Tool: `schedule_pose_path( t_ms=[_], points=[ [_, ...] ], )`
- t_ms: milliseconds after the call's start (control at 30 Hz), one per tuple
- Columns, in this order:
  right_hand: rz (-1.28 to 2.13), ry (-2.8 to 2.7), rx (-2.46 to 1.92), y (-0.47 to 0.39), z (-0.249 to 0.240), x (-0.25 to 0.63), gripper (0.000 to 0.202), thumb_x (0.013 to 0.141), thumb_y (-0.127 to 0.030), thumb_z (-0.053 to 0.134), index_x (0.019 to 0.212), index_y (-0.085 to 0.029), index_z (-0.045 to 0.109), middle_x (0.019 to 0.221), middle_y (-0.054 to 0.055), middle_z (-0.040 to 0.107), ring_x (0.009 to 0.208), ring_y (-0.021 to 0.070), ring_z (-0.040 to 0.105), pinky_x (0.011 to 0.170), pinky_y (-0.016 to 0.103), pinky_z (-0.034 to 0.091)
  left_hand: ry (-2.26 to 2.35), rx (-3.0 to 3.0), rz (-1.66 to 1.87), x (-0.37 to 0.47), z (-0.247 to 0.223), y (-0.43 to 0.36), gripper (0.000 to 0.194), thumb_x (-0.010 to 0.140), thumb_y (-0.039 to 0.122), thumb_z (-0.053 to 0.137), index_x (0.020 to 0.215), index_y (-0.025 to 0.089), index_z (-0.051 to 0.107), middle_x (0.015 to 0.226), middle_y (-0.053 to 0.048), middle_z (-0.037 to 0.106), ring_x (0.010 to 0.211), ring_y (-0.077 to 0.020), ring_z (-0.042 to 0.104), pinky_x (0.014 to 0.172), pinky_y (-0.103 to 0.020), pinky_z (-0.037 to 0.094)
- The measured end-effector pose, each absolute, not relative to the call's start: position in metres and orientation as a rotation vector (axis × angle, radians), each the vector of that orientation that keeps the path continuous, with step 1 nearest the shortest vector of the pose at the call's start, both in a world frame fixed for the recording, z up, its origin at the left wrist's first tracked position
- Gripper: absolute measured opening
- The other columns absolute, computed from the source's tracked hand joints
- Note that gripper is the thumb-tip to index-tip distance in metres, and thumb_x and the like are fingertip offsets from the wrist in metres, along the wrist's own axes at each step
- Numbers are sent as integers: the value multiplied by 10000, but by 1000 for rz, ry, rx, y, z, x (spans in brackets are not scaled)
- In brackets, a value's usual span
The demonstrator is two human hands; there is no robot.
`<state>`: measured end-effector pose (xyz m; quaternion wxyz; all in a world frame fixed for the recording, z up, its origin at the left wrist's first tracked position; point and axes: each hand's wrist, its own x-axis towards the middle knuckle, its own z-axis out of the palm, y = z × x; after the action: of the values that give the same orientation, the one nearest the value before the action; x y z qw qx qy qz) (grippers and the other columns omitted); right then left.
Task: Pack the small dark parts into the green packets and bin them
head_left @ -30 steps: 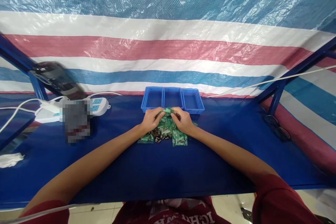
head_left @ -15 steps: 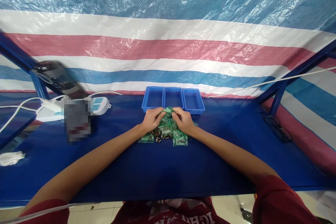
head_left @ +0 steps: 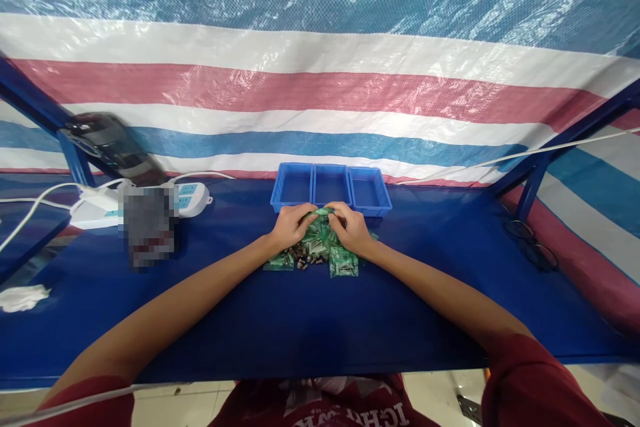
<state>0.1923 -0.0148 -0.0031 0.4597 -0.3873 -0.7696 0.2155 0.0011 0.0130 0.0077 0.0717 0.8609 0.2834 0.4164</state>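
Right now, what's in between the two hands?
In the head view, a small green bag lies between the left hand and the right hand, pinched by their fingers. More green bags and small brown pieces lie nearer the person.

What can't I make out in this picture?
In the head view:
Green bag: mostly covered by left hand and right hand.
Small brown parts: too small to identify.
Object by the power strip: pixelated.
White bundle: cut off by left edge.
Shirt lettering: cut off below.
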Motion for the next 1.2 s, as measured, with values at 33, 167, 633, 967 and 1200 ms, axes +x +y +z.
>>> schedule_pose_path(
  t_ms=[33, 167, 633, 967, 1200],
  points=[
    [535, -1893, -947, -15, -3, 192, 234, 950, -305, 398, 1108, -189, 526, 550, -47, 410, 473, 126, 423, 525, 256, 341, 856, 2587, 1243, 1, 8, 13, 242, 953, 315, 426, 888, 160, 601, 664, -8, 621, 562, -108, 567, 546, -207, 388],
    [550, -1891, -941, -15, -2, 193, 226, 944, -285, 407, 1109, -189, 527, 554, -51, 402, 474, 121, 413, 525, 253, 338, 883, 2585, 1228, 1, 8, 12, 242, 951, 321, 432, 884, 160, 600, 641, -3, 606, 545, -108, 553, 539, -207, 380],
    [602, -1882, -928, -11, -6, 194, 241, 941, -286, 411, 1068, -181, 586, 640, 2, 556, 522, 126, 508, 543, 248, 394, 859, 2605, 1203, 0, 5, 14, 214, 939, 312, 459, 871, 160, 593, 636, 0, 598, 518, -98, 514, 532, -210, 367],
    [619, -1851, -936, -10, -5, 194, 250, 931, -286, 415, 1045, -185, 613, 669, 11, 581, 539, 129, 524, 567, 254, 418, 866, 2595, 1156, 0, 4, 15, 220, 939, 328, 459, 869, 162, 585, 615, 8, 572, 505, -97, 490, 522, -214, 349],
    [676, -1834, -975, -10, -4, 194, 245, 923, -284, 424, 1048, -183, 608, 621, -1, 548, 539, 136, 515, 570, 258, 416, 899, 2575, 1115, 1, 5, 15, 225, 941, 326, 458, 869, 158, 589, 588, 23, 534, 502, -93, 483, 523, -212, 333]
  ],
)
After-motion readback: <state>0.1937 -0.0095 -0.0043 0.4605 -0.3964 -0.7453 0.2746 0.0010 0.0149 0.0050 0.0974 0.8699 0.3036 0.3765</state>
